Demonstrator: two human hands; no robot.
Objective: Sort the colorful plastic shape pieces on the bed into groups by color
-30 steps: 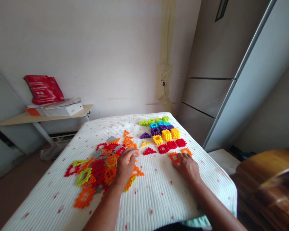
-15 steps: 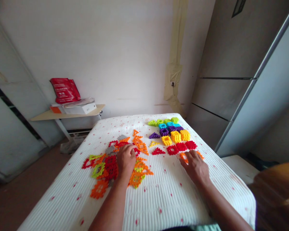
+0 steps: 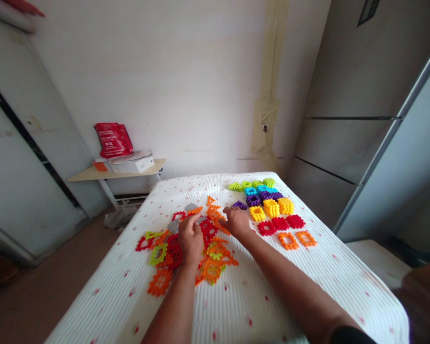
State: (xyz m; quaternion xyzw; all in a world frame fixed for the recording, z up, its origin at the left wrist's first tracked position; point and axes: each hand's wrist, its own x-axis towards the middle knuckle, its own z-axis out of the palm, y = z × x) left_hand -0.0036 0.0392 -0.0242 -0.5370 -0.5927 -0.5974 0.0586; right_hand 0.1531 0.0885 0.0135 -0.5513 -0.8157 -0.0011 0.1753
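My left hand (image 3: 191,237) hovers over a mixed pile of interlocking plastic tiles, its index finger stretched out and nothing visible in it. Around it lie red tiles (image 3: 174,249), a grey tile (image 3: 174,226), a lime tile (image 3: 158,253) and an orange square tile (image 3: 160,282). My right hand (image 3: 237,222) reaches to the pile's right edge, fingers apart, beside orange triangular tiles (image 3: 220,224); whether the fingertips touch them is unclear. To the right, two orange square frames (image 3: 288,241) lie flat in front of red tiles (image 3: 280,223).
Behind the red row stand stacked yellow tiles (image 3: 271,208), then purple (image 3: 253,199), blue (image 3: 251,191) and lime (image 3: 268,182) ones. A white quilted cloth (image 3: 215,315) covers the table. A small side table (image 3: 89,175) holds a red bag (image 3: 113,139). A fridge (image 3: 340,138) stands at right.
My right hand has left the orange square frames and moved left to the pile; both frames now lie uncovered. My left hand stays over the pile. The view has shifted slightly left.
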